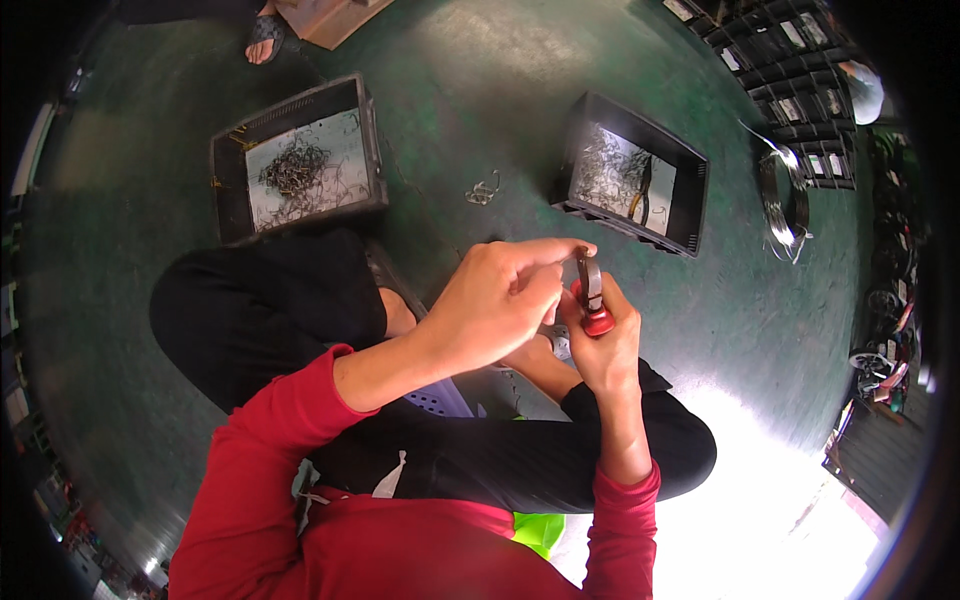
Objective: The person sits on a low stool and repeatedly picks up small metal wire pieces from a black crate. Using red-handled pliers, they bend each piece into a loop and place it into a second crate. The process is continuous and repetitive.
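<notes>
My right hand (608,345) is closed around red-handled pliers (591,290), whose metal head points away from me above my lap. My left hand (505,300) reaches across with its index finger stretched to the tip of the pliers' head. Its thumb and other fingers are curled together beside the pliers. Whatever those fingers pinch is too small or hidden to name. A small cluster of bent wire hooks (482,192) lies on the floor beyond my hands.
A black crate (374,150) with a pile of wire hooks stands at left. Another black crate (688,160) at right holds hooks and yellow-and-black pliers (640,190). Farther right are a wire coil (785,205) and stacked black crates (800,95). Someone's foot (263,42) shows at the far left.
</notes>
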{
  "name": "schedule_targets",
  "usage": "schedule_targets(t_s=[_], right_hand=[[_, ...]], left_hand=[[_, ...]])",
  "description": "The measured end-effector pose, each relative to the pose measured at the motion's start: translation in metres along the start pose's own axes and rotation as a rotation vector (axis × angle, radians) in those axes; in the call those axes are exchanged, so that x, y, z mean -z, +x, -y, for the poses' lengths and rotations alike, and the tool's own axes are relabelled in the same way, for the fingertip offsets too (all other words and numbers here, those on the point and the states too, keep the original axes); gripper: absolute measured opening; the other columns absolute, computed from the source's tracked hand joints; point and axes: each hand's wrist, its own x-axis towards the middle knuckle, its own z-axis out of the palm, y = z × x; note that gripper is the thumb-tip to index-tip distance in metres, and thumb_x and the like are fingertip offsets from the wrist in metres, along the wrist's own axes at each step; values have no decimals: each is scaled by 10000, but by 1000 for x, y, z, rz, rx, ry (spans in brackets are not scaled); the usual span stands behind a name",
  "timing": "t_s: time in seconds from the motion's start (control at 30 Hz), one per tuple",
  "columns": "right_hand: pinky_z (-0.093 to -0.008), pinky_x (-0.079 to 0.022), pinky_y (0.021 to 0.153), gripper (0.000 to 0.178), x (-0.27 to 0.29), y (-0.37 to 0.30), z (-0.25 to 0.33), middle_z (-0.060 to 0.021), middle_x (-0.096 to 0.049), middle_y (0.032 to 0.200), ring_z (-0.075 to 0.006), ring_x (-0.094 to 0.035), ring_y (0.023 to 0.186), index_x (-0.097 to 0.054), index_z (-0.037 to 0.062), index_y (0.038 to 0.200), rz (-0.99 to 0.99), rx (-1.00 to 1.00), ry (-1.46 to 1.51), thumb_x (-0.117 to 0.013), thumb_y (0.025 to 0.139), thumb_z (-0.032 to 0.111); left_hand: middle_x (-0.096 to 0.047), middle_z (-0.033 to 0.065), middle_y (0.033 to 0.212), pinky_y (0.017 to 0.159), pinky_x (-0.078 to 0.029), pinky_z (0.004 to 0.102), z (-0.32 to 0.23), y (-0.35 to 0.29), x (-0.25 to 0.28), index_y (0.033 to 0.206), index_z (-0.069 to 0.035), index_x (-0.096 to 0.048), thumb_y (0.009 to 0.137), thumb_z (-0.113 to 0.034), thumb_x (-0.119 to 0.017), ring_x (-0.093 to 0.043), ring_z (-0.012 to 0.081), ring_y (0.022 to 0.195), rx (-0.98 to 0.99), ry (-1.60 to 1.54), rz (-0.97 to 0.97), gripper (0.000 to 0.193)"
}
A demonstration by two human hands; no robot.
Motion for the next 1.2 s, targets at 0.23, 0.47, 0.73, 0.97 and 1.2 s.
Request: schedule_targets(t_s=[0.23, 0.47, 0.73, 0.97, 1.2], right_hand=[[-334, -464, 598, 216, 11, 3, 4, -126, -623, 714, -236, -590, 641, -602, 4, 940, 170, -164, 57, -703, 846, 170], [-249, -354, 431, 224, 25, -4, 11, 8, -528, 613, -53, -454, 506, -602, 15, 1041, 323, -325, 283, -662, 903, 181], [-229, -418, 555, 233, 23, -12, -2, -7, -586, 761, -57, -499, 639, -602, 10, 1070, 325, -286, 235, -663, 907, 164], [-278, -477, 754, 248, 26, -11, -3, -67, -654, 874, -124, -585, 816, -601, -10, 1060, 251, -283, 181, -678, 892, 154], [-279, -481, 738, 264, 52, -8, 8, -72, -657, 823, -126, -608, 785, -606, -7, 1046, 82, -295, 101, -702, 862, 157]], left_hand=[[-591, 145, 837, 668, -492, 347, 17, 11, 0, 1427, -7, -370, 925, 10, -519, -609, 281, 719, -530, 647, -78, 523], [-592, 31, 795, 595, -444, 222, 2, 16, 24, 1374, -21, -470, 1022, -75, -359, -502, 64, 648, -124, 125, 148, 372], [-630, 49, 799, 591, -452, 233, -7, 14, 23, 1148, 9, -559, 991, -87, -441, -532, 83, 609, -65, 211, 128, 219], [-676, 77, 883, 595, -480, 238, 6, 20, 26, 1088, 7, -557, 981, -70, -461, -615, 95, 673, -221, 392, 38, 163], [-702, 128, 922, 581, -504, 286, 46, 85, 33, 1043, 2, -490, 969, -112, -505, -656, 155, 636, -21, 580, -79, 137]])
